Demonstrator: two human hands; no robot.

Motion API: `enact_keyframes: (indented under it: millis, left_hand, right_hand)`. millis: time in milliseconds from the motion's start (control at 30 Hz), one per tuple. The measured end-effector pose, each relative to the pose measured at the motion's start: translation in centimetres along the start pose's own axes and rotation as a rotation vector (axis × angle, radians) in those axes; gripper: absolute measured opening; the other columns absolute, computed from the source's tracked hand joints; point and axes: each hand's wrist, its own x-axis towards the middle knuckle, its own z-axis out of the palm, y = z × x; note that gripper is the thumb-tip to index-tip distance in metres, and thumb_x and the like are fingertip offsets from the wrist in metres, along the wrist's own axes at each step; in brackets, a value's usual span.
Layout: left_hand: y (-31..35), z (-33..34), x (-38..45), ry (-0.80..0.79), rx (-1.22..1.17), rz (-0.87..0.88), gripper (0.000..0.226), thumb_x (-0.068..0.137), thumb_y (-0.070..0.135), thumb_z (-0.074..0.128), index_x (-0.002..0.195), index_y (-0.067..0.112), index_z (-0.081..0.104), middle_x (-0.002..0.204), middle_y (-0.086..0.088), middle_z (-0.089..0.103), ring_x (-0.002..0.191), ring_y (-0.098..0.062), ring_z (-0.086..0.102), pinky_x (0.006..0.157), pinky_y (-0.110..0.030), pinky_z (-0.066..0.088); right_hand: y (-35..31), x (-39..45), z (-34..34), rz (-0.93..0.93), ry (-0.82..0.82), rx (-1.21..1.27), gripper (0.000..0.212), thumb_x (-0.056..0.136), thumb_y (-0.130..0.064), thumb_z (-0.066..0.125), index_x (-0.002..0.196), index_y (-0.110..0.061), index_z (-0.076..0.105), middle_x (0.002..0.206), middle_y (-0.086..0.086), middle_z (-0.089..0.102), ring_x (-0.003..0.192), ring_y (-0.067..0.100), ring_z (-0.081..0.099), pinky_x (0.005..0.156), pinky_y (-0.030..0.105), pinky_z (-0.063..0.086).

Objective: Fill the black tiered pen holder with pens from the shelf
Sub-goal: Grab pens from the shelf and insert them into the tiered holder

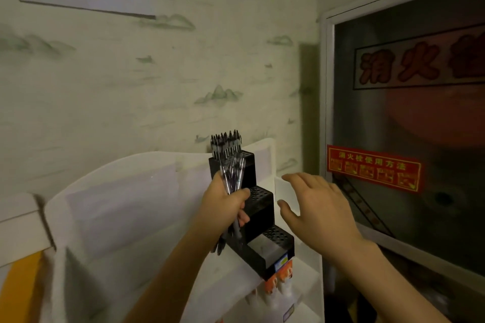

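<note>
A: What's nearest?

B: The left hand [222, 204], fingers curled round a bundle of clear-barrelled black pens [232, 178], tips up, just in front of the black three-step plastic pen holder [258, 207].

A: And the other?

B: The right hand [315, 207] hovers beside the holder with fingers spread, holding nothing.

A: Where is the holder?

B: On top of a white shelf unit [309, 262]. Its highest tier carries a cluster of similar pens [225, 143]; the two lower tiers show bare holes.

A: Beyond?

B: Pale wallpaper with green hills [157, 73] and, right, a metal-framed fire hydrant cabinet [406, 118].
</note>
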Motion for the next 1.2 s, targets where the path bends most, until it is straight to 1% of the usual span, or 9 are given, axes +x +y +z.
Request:
enact_keyframes:
  millis: [233, 400, 567, 667, 800, 900, 967, 1033, 1200]
  left_hand:
    - [-2.1, 2.0, 8.3, 0.093, 0.104, 0.040, 0.025, 0.093, 0.009, 0.057, 0.114, -0.001, 0.047, 0.060, -0.007, 0.057, 0.044, -0.019, 0.061, 0.050, -0.028, 0.051]
    - [-3.2, 3.2, 13.5, 0.135, 0.152, 0.048, 0.014, 0.088, 0.011, 0.062, 0.097, 0.019, 0.053, 0.066, -0.004, 0.059, 0.055, -0.016, 0.058, 0.059, -0.036, 0.053]
    - [-4.2, 4.3, 16.5, 0.144, 0.125, -0.015, 0.023, 0.091, 0.018, 0.064, 0.113, 0.021, 0.055, 0.073, 0.004, 0.060, 0.061, -0.007, 0.058, 0.060, -0.022, 0.048]
    - [-4.2, 5.0, 17.7, 0.158, 0.129, -0.026, 0.024, 0.092, 0.018, 0.063, 0.114, 0.018, 0.054, 0.075, 0.009, 0.057, 0.061, 0.000, 0.055, 0.056, -0.012, 0.047]
    - [-4.3, 5.6, 18.3, 0.210, 0.160, -0.066, 0.034, 0.091, 0.015, 0.065, 0.121, 0.023, 0.051, 0.073, 0.011, 0.056, 0.056, 0.002, 0.055, 0.054, -0.011, 0.046]
    - [-4.5, 5.7, 18.5, 0.264, 0.209, -0.070, 0.040, 0.090, 0.014, 0.064, 0.126, 0.028, 0.051, 0.073, 0.015, 0.056, 0.059, 0.001, 0.053, 0.059, -0.019, 0.046]
    - [-4.8, 5.8, 18.6, 0.306, 0.231, -0.086, 0.040, 0.090, 0.012, 0.063, 0.123, 0.032, 0.051, 0.073, 0.015, 0.055, 0.059, 0.001, 0.053, 0.059, -0.021, 0.045]
    - [-5.0, 5.9, 18.8, 0.332, 0.251, -0.101, 0.040, 0.089, 0.011, 0.062, 0.120, 0.033, 0.051, 0.073, 0.014, 0.055, 0.058, 0.000, 0.053, 0.058, -0.021, 0.044]
    - [-5.9, 5.9, 19.3, 0.344, 0.339, -0.124, 0.044, 0.087, 0.017, 0.062, 0.124, 0.034, 0.048, 0.090, 0.005, 0.063, 0.064, -0.003, 0.055, 0.061, -0.027, 0.046]
  right_hand:
    - [4.1, 7.7, 5.7, -0.102, -0.011, 0.045, 0.050, 0.090, -0.047, 0.054, 0.135, -0.028, 0.049, 0.132, -0.003, 0.057, 0.118, 0.021, 0.055, 0.097, 0.038, 0.043]
    - [5.8, 13.7, 9.4, -0.178, -0.021, 0.092, 0.052, 0.091, -0.049, 0.051, 0.138, -0.027, 0.046, 0.134, -0.005, 0.056, 0.119, 0.019, 0.054, 0.098, 0.035, 0.042]
    - [7.0, 17.2, 13.0, -0.235, -0.059, 0.240, 0.051, 0.092, -0.047, 0.054, 0.137, -0.027, 0.047, 0.131, -0.006, 0.056, 0.120, 0.018, 0.052, 0.100, 0.032, 0.038]
    - [7.6, 19.5, 15.2, -0.292, -0.027, 0.305, 0.047, 0.084, -0.044, 0.062, 0.125, -0.022, 0.058, 0.115, -0.002, 0.065, 0.104, 0.023, 0.062, 0.087, 0.036, 0.048]
    - [8.1, 22.0, 16.9, -0.353, -0.040, 0.439, 0.047, 0.083, -0.044, 0.065, 0.124, -0.020, 0.062, 0.116, -0.001, 0.068, 0.102, 0.021, 0.064, 0.086, 0.036, 0.054]
    - [8.2, 23.3, 17.6, -0.344, -0.079, 0.709, 0.030, 0.087, -0.036, 0.065, 0.114, -0.024, 0.064, 0.107, -0.008, 0.068, 0.096, 0.009, 0.063, 0.083, 0.026, 0.054]
    - [7.9, 23.8, 17.8, -0.307, -0.132, 0.961, 0.011, 0.087, -0.031, 0.067, 0.096, -0.024, 0.067, 0.086, -0.012, 0.068, 0.080, 0.003, 0.063, 0.071, 0.019, 0.053]
    - [7.3, 24.2, 17.9, -0.263, -0.219, 1.143, 0.006, 0.086, -0.028, 0.069, 0.087, -0.022, 0.069, 0.075, -0.009, 0.069, 0.072, 0.004, 0.064, 0.065, 0.016, 0.053]
    - [6.1, 24.8, 18.5, -0.133, -0.554, 1.374, 0.014, 0.083, -0.025, 0.074, 0.093, -0.015, 0.072, 0.076, -0.003, 0.073, 0.064, 0.007, 0.067, 0.059, 0.021, 0.054]
